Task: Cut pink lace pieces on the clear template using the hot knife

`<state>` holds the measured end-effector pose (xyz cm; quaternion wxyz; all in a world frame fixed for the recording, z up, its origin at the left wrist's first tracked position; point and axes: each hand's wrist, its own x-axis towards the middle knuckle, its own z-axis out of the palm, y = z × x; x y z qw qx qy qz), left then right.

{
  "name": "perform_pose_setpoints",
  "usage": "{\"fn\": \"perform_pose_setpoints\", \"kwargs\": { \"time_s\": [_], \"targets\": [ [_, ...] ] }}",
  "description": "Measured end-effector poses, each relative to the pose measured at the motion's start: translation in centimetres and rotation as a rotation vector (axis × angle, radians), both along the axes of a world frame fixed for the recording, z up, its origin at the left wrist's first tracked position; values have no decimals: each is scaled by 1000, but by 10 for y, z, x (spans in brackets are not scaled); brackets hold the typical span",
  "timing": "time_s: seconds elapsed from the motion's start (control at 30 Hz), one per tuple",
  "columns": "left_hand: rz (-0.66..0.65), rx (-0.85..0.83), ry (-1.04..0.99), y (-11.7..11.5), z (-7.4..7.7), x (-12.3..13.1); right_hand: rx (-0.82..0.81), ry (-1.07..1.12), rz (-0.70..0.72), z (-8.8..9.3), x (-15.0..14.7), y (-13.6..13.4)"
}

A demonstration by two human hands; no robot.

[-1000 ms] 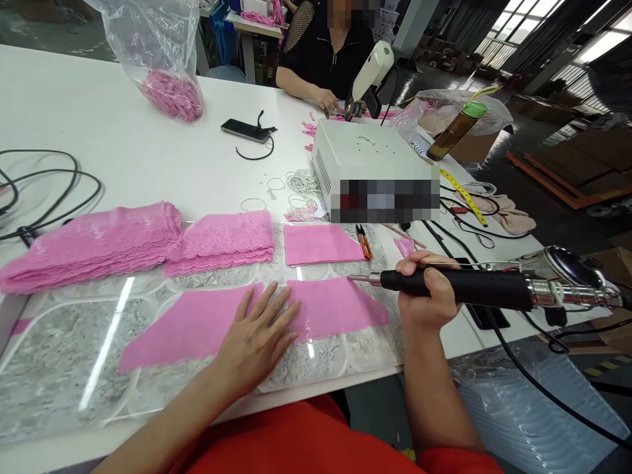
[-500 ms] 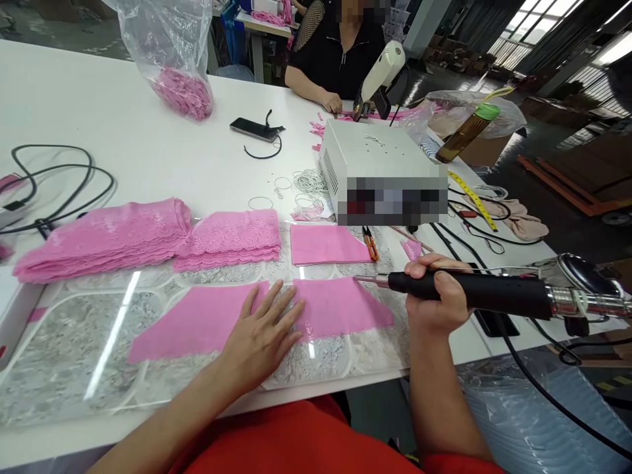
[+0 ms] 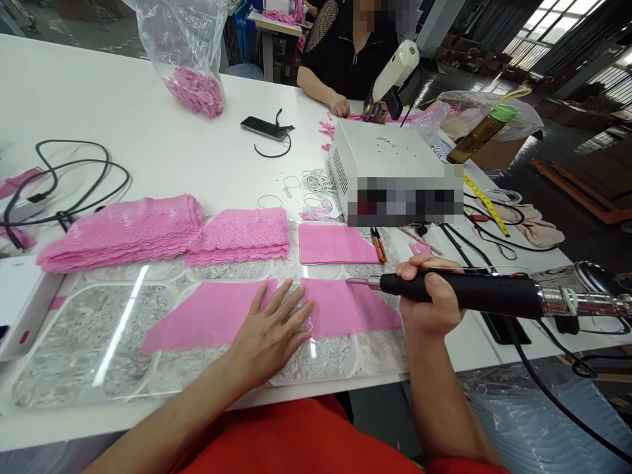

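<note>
My left hand (image 3: 270,332) lies flat with fingers spread on a long pink fabric piece (image 3: 207,315), where it meets a second pink piece (image 3: 348,309). Both lie on a glass-covered patterned mat (image 3: 99,342). My right hand (image 3: 428,296) is wrapped round the black handle of a corded hand tool (image 3: 484,295). The tool is held level, and its thin metal tip (image 3: 356,281) sits just above the upper edge of the right pink piece.
Stacks of pink lace (image 3: 123,230) (image 3: 240,236) and a pink square (image 3: 333,244) lie behind. A white control box (image 3: 390,171), small snips (image 3: 378,245), elastic rings (image 3: 316,181), a phone (image 3: 264,128), cables (image 3: 64,191), a bag of pink trim (image 3: 192,79). Another person (image 3: 353,59) works across the table.
The view has drifted, so everything sits a little further right. Both hands keep their poses; the tool tip stays over the right pink piece's upper edge.
</note>
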<state>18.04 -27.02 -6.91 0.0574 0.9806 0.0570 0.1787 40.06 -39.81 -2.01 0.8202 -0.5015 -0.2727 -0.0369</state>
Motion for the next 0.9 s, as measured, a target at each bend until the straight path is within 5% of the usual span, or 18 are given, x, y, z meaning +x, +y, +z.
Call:
{"fn": "perform_pose_setpoints", "kwargs": {
  "time_s": [0.9],
  "targets": [
    [19,-15,31,-3,2,0,-53,-18,136,1,-17,17]
  ]
}}
